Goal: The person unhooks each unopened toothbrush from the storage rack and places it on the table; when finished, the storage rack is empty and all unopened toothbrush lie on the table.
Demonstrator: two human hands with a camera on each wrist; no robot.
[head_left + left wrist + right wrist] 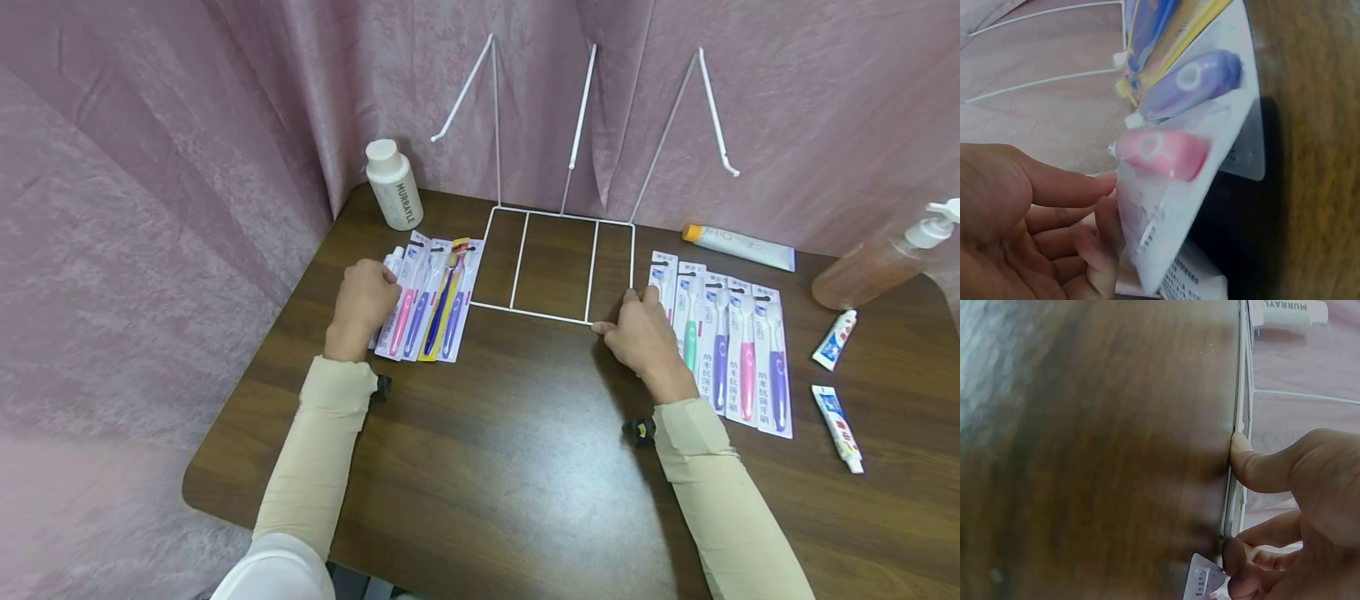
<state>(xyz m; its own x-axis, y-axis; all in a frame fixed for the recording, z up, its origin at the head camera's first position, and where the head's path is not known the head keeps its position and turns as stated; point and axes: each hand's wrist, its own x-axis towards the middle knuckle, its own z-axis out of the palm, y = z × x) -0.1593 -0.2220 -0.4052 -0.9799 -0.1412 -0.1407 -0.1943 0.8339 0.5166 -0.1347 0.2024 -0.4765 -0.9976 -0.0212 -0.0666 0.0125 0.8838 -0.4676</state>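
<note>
On a brown table [480,467], a white wire rack [555,262] was pinched at its front corner by the right hand [645,337]; it seemed light, stiff. Packaged toothbrushes [427,296] were fingered, edge lifted, by the left hand [365,298].

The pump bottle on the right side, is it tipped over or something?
Yes. The pump bottle lies on its side on the table, while the white bottle at the back left stands upright. Nothing looks spilled.
</note>
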